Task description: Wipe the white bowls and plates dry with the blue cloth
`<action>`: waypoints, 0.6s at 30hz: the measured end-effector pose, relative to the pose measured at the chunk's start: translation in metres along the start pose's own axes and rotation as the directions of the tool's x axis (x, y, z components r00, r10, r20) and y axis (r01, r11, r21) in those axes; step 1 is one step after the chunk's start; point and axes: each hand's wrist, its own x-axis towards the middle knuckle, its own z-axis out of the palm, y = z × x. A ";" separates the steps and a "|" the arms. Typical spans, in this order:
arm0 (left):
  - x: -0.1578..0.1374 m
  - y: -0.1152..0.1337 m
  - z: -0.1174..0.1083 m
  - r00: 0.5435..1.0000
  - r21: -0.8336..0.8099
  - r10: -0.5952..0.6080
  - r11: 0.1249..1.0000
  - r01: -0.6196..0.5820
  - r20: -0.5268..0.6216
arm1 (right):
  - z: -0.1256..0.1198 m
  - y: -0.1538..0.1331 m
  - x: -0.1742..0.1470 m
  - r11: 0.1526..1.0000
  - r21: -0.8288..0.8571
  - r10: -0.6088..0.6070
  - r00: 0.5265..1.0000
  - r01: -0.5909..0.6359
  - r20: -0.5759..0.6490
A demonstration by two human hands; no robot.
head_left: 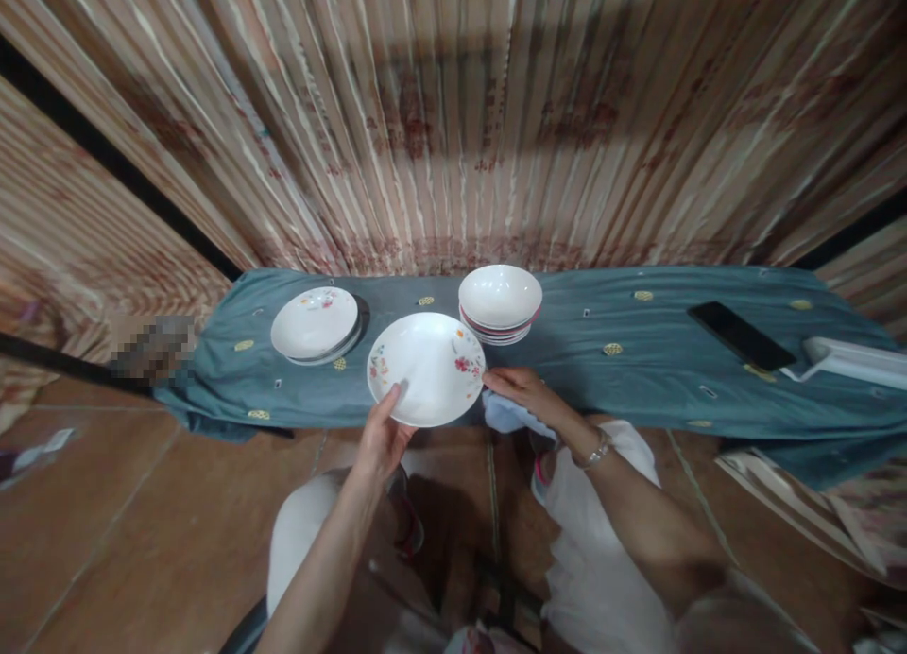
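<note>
A white plate (425,375) with printed flowers is held up over the front edge of the cloth-covered table. My left hand (386,437) grips its near rim, thumb on top and fingers underneath. At the plate's right rim, my right hand (521,389) is closed on a pale blue cloth (506,414), which hangs below the fingers. To the left lies a short stack of similar flowered plates (316,323). Just behind the held plate, to the right, stands a stack of several white bowls (500,297), some with red rims.
The table wears a teal cloth (595,389) with yellow motifs. A black phone (741,335) lies on its right side, beside a white object (854,363) that I cannot identify. A pleated curtain (453,115) hangs close behind the table. Dark bars slant in on both sides.
</note>
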 end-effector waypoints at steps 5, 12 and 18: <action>0.018 -0.003 -0.010 0.999 -0.003 0.034 0.999 -0.034 0.018 | -0.019 -0.022 -0.018 0.983 -0.138 -0.157 0.954 0.125 -0.254; 0.026 -0.026 -0.024 0.989 0.043 -0.022 0.999 0.016 0.143 | 0.036 -0.043 -0.007 0.742 -0.589 -0.450 0.889 0.319 -0.086; 0.031 -0.026 -0.027 0.966 0.022 0.012 1.000 -0.018 0.260 | 0.059 -0.033 -0.012 0.455 -0.818 -0.422 0.894 0.351 0.149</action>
